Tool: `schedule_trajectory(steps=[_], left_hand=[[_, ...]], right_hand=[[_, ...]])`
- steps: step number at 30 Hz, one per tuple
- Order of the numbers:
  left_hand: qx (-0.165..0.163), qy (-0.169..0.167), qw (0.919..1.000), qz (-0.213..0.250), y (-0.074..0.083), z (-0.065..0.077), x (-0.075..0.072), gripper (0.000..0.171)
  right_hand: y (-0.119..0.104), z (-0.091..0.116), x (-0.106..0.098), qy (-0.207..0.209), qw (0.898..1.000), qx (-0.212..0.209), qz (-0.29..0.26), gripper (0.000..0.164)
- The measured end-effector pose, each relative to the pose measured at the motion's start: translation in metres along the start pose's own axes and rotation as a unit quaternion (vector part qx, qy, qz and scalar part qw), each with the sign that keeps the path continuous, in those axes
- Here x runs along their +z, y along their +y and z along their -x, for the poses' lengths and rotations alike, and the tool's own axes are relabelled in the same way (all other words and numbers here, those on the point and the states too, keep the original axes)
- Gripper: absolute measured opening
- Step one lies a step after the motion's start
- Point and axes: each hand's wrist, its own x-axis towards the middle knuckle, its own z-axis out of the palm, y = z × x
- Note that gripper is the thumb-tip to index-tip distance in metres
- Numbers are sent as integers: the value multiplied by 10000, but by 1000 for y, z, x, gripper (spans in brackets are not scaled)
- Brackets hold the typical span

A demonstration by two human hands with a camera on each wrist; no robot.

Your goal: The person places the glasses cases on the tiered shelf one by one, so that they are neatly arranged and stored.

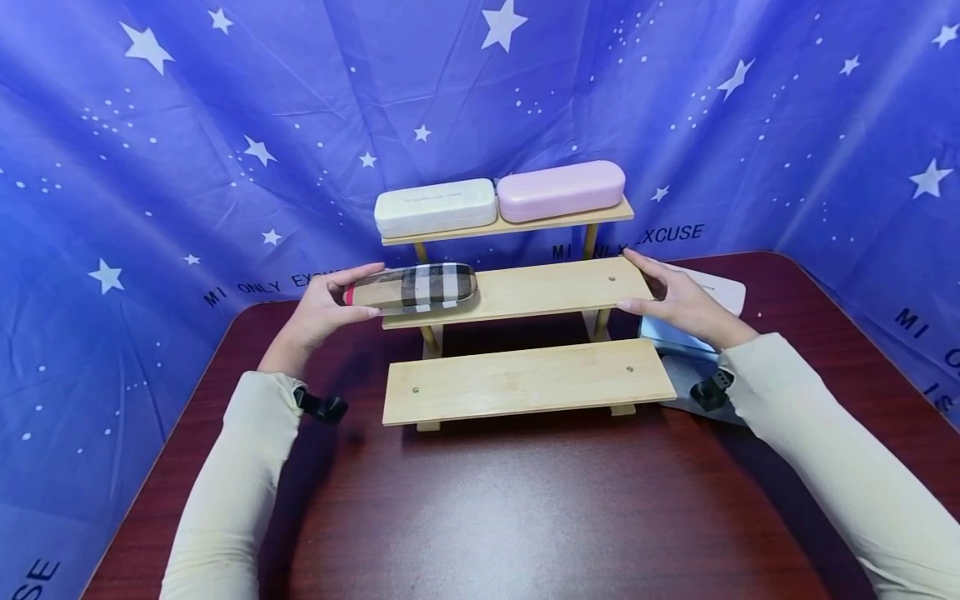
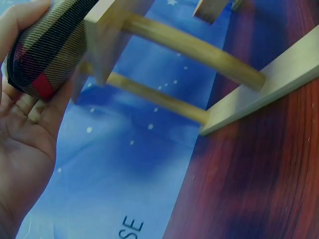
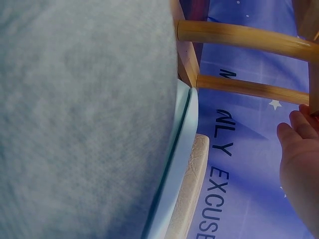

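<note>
A plaid glasses case (image 1: 441, 286) with a red stripe lies lengthwise at the left of the middle board (image 1: 551, 289) of a three-tier wooden stand. My left hand (image 1: 318, 310) grips its left end, thumb in front and fingers behind. In the left wrist view, the fingers and thumb wrap the end of the plaid case (image 2: 56, 42), beside the board's edge. At the other side, my right hand (image 1: 688, 304) holds the right end of the middle board, thumb at the front edge and fingers at the back. Fingertips of the right hand (image 3: 303, 164) touch the board in the right wrist view.
On the top board sit a white glasses case (image 1: 437, 208) and a pink glasses case (image 1: 561, 191). Right of the stand, under my right forearm, are a white case (image 1: 726, 289), a light blue case (image 1: 667, 336) and a grey case (image 1: 686, 385). The bottom board (image 1: 525, 382) is nearest.
</note>
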Motion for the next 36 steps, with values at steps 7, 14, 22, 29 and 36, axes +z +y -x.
schedule_trajectory(steps=[7, 14, 22, 29, 36], left_hand=[[-22, -34, 9995, -306, -3, -11, 14, 63], [20, 95, 9987, -503, -4, -16, 19, 62], [-79, 0, 9968, -799, -2, -18, 21, 63], [-155, -295, 9935, -1090, 4, -19, 24, 66], [-133, -469, 9929, -1085, 4, -20, 26, 69]], right_hand=[[-3, -1, 0, -9, 10000, -27, -48, 84], [-5, -1, 1, -44, 9999, -67, -79, 83], [-4, -1, 0, -8, 10000, 47, 47, 85], [-2, 0, -1, -17, 9999, 105, 52, 86], [-2, 1, 0, -2, 10000, 90, 23, 85]])
